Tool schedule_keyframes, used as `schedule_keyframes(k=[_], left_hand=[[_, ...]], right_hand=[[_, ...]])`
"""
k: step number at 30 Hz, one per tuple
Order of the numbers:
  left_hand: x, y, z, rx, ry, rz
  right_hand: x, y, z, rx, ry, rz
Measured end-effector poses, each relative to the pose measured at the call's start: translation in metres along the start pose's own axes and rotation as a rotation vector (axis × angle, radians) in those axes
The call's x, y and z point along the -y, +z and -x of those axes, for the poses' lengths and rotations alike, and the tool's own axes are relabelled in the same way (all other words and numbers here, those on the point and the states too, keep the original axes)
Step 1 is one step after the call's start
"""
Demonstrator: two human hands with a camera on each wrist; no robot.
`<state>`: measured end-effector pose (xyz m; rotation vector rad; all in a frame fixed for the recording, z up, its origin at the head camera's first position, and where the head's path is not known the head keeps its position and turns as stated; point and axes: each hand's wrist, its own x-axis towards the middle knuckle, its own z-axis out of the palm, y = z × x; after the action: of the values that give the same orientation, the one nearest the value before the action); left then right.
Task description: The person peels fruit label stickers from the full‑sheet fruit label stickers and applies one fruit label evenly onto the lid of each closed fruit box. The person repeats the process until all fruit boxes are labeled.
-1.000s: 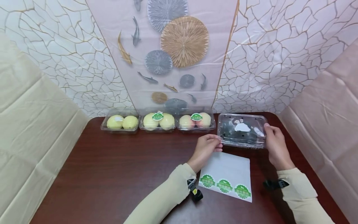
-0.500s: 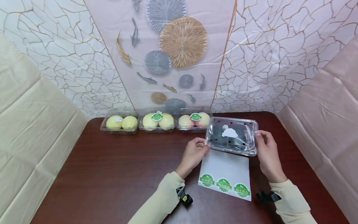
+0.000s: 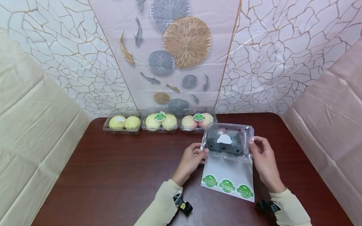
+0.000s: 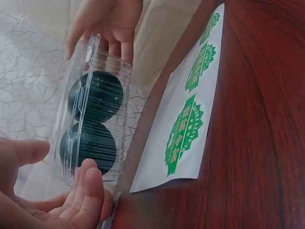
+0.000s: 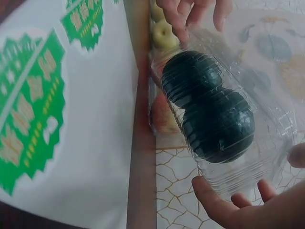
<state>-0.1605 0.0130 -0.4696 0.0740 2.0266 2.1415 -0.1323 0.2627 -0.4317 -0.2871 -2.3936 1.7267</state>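
A clear plastic clamshell box [image 3: 214,149] holds two round, dark green fruits [image 4: 95,95] side by side. Both hands hold it up, tilted, over the far edge of a white sticker sheet [image 3: 226,167]. My left hand [image 3: 192,160] grips the box's left end, thumb on the near corner. At the opposite end, my right hand [image 3: 264,163] has its thumb on the front and fingers behind. A white patch [image 3: 224,139] marks the box's face. Green scalloped stickers [image 3: 227,185] line the sheet's near edge.
Along the table's back edge stand three more clear boxes: one with yellow-green fruits [image 3: 124,122], one with pale yellow fruits [image 3: 161,122] and a green sticker, one with pinkish fruits [image 3: 197,122] and a green sticker. Patterned cloth [image 3: 268,62] hangs behind the dark red table [image 3: 113,182].
Both hands have brought the clamshell box leftward and nearer, from the back right of the table to over the sheet's far edge. The sheet and the other boxes stay put.
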Motion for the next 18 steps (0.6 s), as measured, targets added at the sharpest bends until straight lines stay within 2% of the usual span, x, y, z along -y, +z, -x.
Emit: schedule_keyframes(k=[5,11,15,18], left_hand=[[-0.002,-0.007,0.007,-0.025,0.016,-0.004],[-0.005,-0.022,0.017,-0.079,0.0,-0.047],[-0.004,-0.029,0.026,-0.09,0.026,-0.109],[-0.003,-0.034,0.033,-0.092,0.061,-0.161]], right_hand=[[0.003,0.004,0.01,0.051,-0.051,0.024],[0.006,0.009,0.02,0.174,-0.099,0.119],[0.007,0.012,0.028,0.241,-0.129,0.183],[0.007,0.017,0.032,0.288,-0.148,0.189]])
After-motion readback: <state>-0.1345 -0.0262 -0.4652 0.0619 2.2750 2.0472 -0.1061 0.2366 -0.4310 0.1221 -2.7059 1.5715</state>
